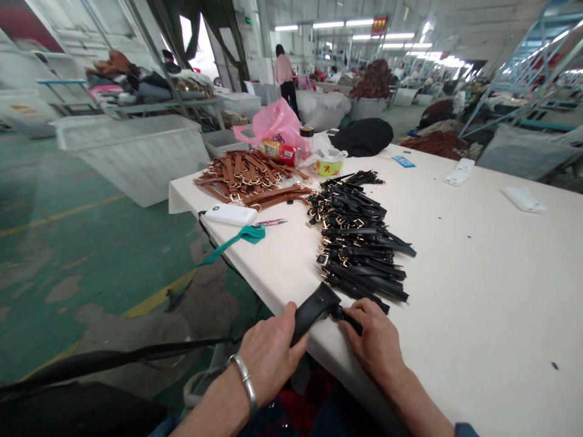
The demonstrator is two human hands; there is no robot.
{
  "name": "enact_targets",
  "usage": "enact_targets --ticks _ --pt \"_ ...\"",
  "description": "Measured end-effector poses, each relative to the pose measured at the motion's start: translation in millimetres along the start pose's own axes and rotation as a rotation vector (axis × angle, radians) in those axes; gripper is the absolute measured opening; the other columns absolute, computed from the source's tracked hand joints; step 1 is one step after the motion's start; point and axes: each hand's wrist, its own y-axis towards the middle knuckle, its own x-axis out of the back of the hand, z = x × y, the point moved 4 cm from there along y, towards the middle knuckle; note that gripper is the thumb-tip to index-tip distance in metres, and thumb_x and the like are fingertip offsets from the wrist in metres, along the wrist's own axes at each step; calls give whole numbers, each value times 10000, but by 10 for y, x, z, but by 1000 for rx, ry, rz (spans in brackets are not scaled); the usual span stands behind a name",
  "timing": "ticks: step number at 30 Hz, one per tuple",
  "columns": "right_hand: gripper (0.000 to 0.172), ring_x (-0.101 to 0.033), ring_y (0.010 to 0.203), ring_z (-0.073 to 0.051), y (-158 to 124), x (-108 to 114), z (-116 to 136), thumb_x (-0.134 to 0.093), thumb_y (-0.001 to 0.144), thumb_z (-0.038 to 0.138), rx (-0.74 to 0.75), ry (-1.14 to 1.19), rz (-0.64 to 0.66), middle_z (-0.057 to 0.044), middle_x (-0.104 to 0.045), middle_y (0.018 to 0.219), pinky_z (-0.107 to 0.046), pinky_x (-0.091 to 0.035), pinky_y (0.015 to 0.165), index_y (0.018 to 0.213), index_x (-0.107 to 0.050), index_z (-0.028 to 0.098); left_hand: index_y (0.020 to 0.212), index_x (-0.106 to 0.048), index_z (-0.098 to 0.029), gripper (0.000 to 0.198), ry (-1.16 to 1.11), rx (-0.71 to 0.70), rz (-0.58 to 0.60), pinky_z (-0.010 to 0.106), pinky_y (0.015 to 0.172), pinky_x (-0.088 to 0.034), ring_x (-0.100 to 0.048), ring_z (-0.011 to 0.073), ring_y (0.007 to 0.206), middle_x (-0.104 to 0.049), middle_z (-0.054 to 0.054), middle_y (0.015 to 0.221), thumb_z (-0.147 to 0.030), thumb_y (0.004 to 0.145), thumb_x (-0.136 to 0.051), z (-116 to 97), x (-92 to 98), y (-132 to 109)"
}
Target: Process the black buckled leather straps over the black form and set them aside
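My left hand (272, 343), with a silver bangle at its wrist, is closed around a wide black strap (314, 308) near the table edge. The strap's folded end points away from me. Pinched in my right hand (377, 340) is a narrow black strap piece (354, 321), which meets the end of the wide one; how they join is too small to tell. Just beyond my hands lies a long pile of short black straps (359, 243) with gold-coloured buckles. Farther off, at the table's left corner, brown straps (248, 173) with gold-coloured rings are heaped.
On the white table (478, 291) are a white device (230, 213), pink-handled thread snips (273, 223) and a teal cloth strip (243, 238). A pink plastic bag (277, 124) and a black cloth item (364, 136) lie at the back. A large white bin (136, 152) stands left.
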Motion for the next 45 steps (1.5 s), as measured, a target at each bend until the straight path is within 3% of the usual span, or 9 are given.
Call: enact_targets --ticks 4,8,13,21,25,31,37,45 --pt "186 -521 817 -177 -62 -97 -30 -499 815 269 40 49 -135 -58 -568 878 -277 -426 703 921 -642 215 1004 -411 -215 295 -25 -7 0 339 603 -444 -620 261 728 -645 48 760 -434 812 -360 34 -44 5" --pt "180 -527 812 -172 -87 -145 -91 -505 813 276 60 104 -181 -54 -570 876 -274 -436 689 910 -644 218 1058 -400 -211 340 -34 -8 2 337 632 -441 -617 256 764 -648 59 809 -444 813 -364 62 -61 2" --pt "173 -529 805 -164 -78 -166 -75 -470 822 241 82 141 -137 -49 -573 848 -264 -425 696 815 -640 210 1053 -416 -230 317 -74 -14 13 311 645 -425 -613 237 788 -646 46 828 -437 817 -374 71 -20 -7" --pt "108 -501 728 -152 -20 -88 19 -428 805 229 -54 123 33 -15 -520 780 -255 -387 669 734 -503 197 1088 -406 -242 325 -99 6 64 302 648 -412 -606 228 803 -645 37 869 -417 816 -377 59 50 -69" --pt "132 -502 692 -149 -20 -93 -7 -376 834 246 -54 110 29 -10 -523 755 -252 -370 642 759 -476 203 1075 -414 -235 320 -95 31 82 300 661 -410 -607 228 812 -647 39 869 -420 816 -377 69 40 -95" --pt "142 -526 608 -145 32 -140 -62 -349 868 280 -189 17 46 16 -551 663 -236 -313 560 798 -451 212 1035 -422 -253 280 -103 16 76 282 614 -400 -616 221 768 -653 27 834 -426 822 -368 71 52 -154" --pt "138 -559 585 -154 80 -159 -49 -335 886 285 -232 -89 34 13 -583 650 -236 -266 525 837 -440 210 1141 -371 -252 334 -38 0 67 294 627 -412 -613 215 768 -648 32 873 -374 830 -363 36 16 -240" --pt "179 -563 542 -147 74 -195 -119 -311 898 328 -250 -41 7 27 -575 614 -236 -243 495 841 -438 215 1168 -363 -187 401 78 -10 30 355 667 -445 -613 259 782 -651 76 844 -393 824 -352 -113 60 -59"
